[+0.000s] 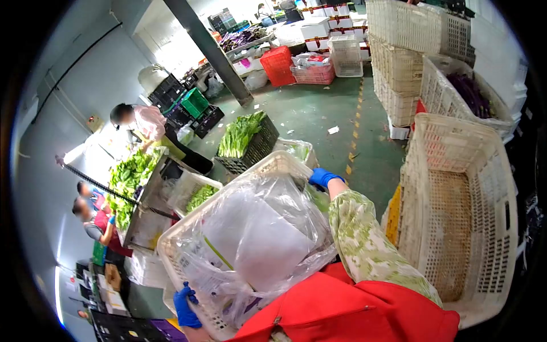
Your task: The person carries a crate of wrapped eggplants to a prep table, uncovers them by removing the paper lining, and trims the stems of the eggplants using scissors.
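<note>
A large white plastic crate [167, 249] is held in front of my red apron, tilted across the view. Clear plastic film, a white sheet [265, 239] and a green stalk [217, 252] lie inside it. My left hand [186, 306], in a blue glove, has its fingers wrapped round the crate's near left side. At the far right corner, my right hand [326, 177], also blue-gloved, grips the rim. The palms and some fingertips are hidden.
An empty white crate [450, 228] stands at right, near stacked crates [399, 62]. Ahead is a black crate of leafy greens [250, 139]. At left, a person in pink [149, 122] and others work by a table of greens [131, 174]. A pillar [211, 51] rises behind.
</note>
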A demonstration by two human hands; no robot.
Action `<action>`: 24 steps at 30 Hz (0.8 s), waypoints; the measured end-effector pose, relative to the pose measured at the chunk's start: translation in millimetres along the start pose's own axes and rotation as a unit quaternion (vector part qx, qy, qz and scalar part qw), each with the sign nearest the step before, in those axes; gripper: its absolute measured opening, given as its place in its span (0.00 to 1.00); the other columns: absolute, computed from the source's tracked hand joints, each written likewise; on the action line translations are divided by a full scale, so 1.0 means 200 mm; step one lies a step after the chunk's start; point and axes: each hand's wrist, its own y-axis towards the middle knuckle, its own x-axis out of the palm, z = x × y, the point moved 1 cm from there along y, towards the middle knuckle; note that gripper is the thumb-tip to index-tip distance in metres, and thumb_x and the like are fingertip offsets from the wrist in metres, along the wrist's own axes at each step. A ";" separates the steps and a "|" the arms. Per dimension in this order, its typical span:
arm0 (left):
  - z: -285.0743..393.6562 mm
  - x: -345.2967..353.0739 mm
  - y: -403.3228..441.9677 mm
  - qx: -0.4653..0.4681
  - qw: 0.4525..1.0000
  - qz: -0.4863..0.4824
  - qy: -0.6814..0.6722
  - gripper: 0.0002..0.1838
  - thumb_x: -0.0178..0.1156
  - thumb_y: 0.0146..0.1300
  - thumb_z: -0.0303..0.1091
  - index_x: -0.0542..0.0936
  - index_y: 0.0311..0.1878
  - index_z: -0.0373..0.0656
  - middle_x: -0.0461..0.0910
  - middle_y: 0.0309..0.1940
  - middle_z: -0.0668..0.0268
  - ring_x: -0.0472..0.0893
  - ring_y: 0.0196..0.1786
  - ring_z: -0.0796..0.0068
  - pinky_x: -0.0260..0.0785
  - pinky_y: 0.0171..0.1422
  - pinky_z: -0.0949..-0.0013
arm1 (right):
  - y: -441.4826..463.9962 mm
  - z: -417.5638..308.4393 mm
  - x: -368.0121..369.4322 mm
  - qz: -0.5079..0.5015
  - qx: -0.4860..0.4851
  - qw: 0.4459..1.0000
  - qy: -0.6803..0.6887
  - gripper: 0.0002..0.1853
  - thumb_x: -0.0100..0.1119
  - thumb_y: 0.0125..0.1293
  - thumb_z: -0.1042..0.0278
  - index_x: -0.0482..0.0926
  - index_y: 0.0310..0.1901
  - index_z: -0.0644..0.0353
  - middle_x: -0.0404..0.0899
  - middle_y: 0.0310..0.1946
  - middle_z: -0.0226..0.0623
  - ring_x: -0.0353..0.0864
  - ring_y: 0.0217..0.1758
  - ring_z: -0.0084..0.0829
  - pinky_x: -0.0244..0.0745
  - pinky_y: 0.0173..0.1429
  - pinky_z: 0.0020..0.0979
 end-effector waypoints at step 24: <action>0.13 0.97 0.21 -0.019 0.994 0.092 -0.059 0.16 0.57 0.58 0.33 0.74 0.50 0.43 0.72 0.21 0.68 0.68 0.17 0.81 0.63 0.20 0.76 | 1.07 -0.29 -0.64 -0.086 -0.048 0.995 0.013 0.17 0.60 0.50 0.66 0.75 0.41 0.66 0.76 0.21 0.42 0.77 0.16 0.34 0.73 0.20 0.35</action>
